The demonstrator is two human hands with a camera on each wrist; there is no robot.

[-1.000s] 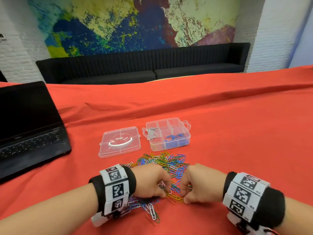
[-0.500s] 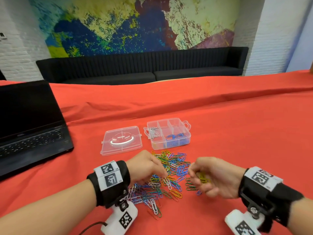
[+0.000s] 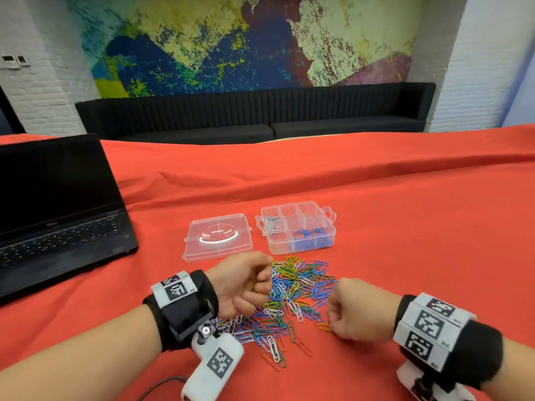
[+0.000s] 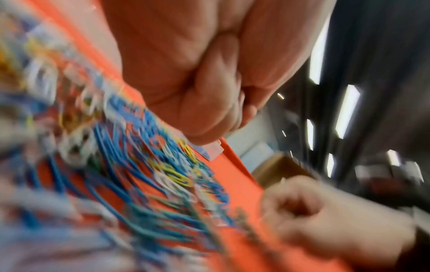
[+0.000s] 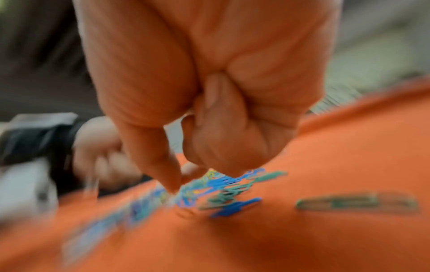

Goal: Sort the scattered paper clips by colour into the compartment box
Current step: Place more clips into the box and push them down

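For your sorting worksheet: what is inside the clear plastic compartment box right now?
The clear plastic compartment box holds silver paper clips in its far-left compartment and blue paper clips in the near-right one. The far compartments look empty; the near-left one is unclear.

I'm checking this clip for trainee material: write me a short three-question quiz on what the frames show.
1. True or false: the clear lid lies on the cloth left of the compartment box.
2. Which colour fills the box's near right compartment: A red, B blue, C green?
3. Where is the right hand relative to the paper clip pile?

Key: 1 true. 2 B. 3 At the pile's right edge, fingers curled, low over the red cloth.
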